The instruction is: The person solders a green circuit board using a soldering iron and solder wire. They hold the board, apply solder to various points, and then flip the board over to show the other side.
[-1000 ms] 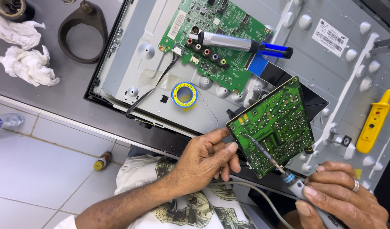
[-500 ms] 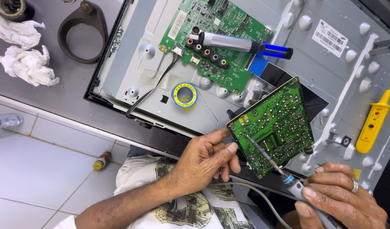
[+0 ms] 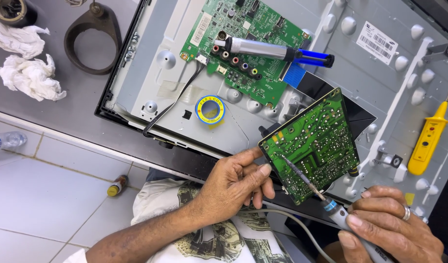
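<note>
The left hand holds a small green circuit board by its lower left edge, thumb and fingers closed on that edge so the board stands tilted, solder side up, above the opened back of a flat-screen set; the right hand is closed around the handle of a soldering iron, whose thin tip rests on the board's solder side near its left part, the grey cord running down from the handle; the board sits between the two hands, just above the lap; the set's metal back panel lies on the grey counter and carries a larger green main board, with a silver and blue desoldering pump lying across it, and a blue and yellow roll of tape below it; a yellow tester screwdriver lies at the panel's right; crumpled white tissues and a dark ring-shaped stand rest on the counter at left; a small bottle lies on the tiled floor.
</note>
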